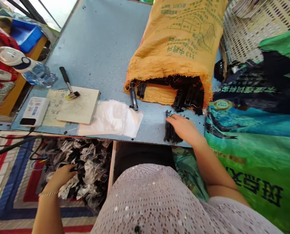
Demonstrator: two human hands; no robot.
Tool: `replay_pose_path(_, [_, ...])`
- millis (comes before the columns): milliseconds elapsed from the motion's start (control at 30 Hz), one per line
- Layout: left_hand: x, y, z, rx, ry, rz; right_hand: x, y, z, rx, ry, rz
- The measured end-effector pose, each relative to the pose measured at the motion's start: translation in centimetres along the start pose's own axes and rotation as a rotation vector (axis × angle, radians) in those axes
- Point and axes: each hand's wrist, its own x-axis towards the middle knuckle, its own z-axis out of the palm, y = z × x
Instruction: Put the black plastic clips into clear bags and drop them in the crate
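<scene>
My left hand [62,178] reaches low at the left, over a heap of black parts in clear plastic bags [89,169]. Its thumb and forefinger are apart, with the fingertips partly lost against the dark pile. On the table's front edge, my right hand [184,127] closes over a small row of long black plastic parts [169,130]; the palm hides some of them. Just behind it, an orange woven sack [174,48] lies with its mouth toward me. More black parts [188,97] spill from it, one [133,97] lying at its left corner.
Clear plastic bags [110,117] lie flat on the blue table [98,42]. Left of them are a pad [81,107], a brush [69,83], a white device [34,110] and a water bottle [37,73]. A green and blue sack [252,139] stands at the right.
</scene>
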Motion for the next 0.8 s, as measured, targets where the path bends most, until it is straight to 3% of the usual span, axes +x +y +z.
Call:
replay_pose_path(67, [1.6, -2.2, 2.3, 0.086, -0.091, -0.179, 0.3, 1.4, 0.1, -0.194, -0.072, 0.217])
replay_pose_path(133, [2.3, -2.8, 3.7, 0.130, -0.122, -0.279, 0.6, 1.4, 0.9, -0.250, -0.136, 0.284])
replay_pose_path(267, [3.3, -1.3, 2.8, 0.135, -0.020, -0.351, 0.2, 0.3, 3.0, -0.203, -0.143, 0.280])
replay_pose_path(367, [4.4, 3.4, 1.0, 0.078, 0.153, -0.279, -0.4, 0.5, 3.8, -0.144, -0.170, 0.296])
replay_pose_path(400, [4.7, 6.0, 0.6, 0.031, 0.222, -0.203, -0.5, 0.7, 3.9, -0.110, -0.175, 0.289])
replay_pose_path(467, [5.7, 12.3, 0.6, -0.167, 0.401, 0.137, -0.5, 1.1, 4.2, 0.016, -0.164, 0.243])
replay_pose_path(500, [6.3, 15.6, 0.9, -0.226, 0.435, 0.280, -0.4, 1.2, 4.3, 0.110, -0.142, 0.212])
replay_pose_path(533, [7.1, 18.7, 1.4, -0.242, 0.465, 0.351, -0.3, 1.1, 4.4, 0.223, -0.111, 0.178])
replay_pose_path(600, [8.9, 23.5, 2.2, -0.221, 0.493, 0.336, 0.0, 0.5, 4.7, 0.496, -0.036, 0.117])
replay_pose_path(633, [9.8, 24.8, 2.5, -0.229, 0.497, 0.296, 0.3, 0.0, 4.8, 0.651, -0.016, 0.087])
replay_pose_path(700, [11.3, 25.5, 2.6, -0.339, 0.497, 0.218, 1.1, -1.6, 5.0, 0.956, -0.037, 0.023])
replay_pose_path(800, [12.4, 23.4, 2.0, -0.682, 0.450, 0.164, 3.6, -5.0, 4.9, 1.288, -0.150, -0.029])
